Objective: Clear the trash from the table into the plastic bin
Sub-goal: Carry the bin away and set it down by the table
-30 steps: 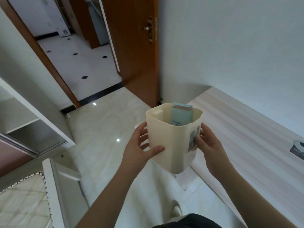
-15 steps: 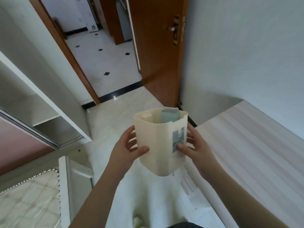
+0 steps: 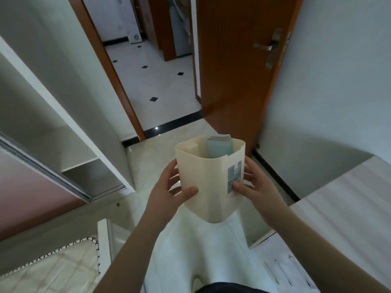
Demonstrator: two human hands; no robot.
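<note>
A cream plastic bin (image 3: 208, 182) hangs upright in mid-air over the floor, held between both hands. My left hand (image 3: 172, 192) grips its left side, thumb on the front wall. My right hand (image 3: 256, 187) grips its right side, thumb on a grey-blue label. A pale blue carton (image 3: 219, 148) stands inside the bin, its top showing at the rim. The wooden table (image 3: 342, 208) lies to the right; the part in view carries nothing.
An open brown door (image 3: 234, 66) and a doorway to a tiled room lie ahead. A white shelf unit (image 3: 69, 123) stands on the left. A bed corner (image 3: 50, 269) shows at bottom left. Glossy floor (image 3: 160, 153) lies under the bin.
The bin has moved left, off the table's edge and out over the floor, still held by both hands. My view has turned left toward the doorway; less table shows.
</note>
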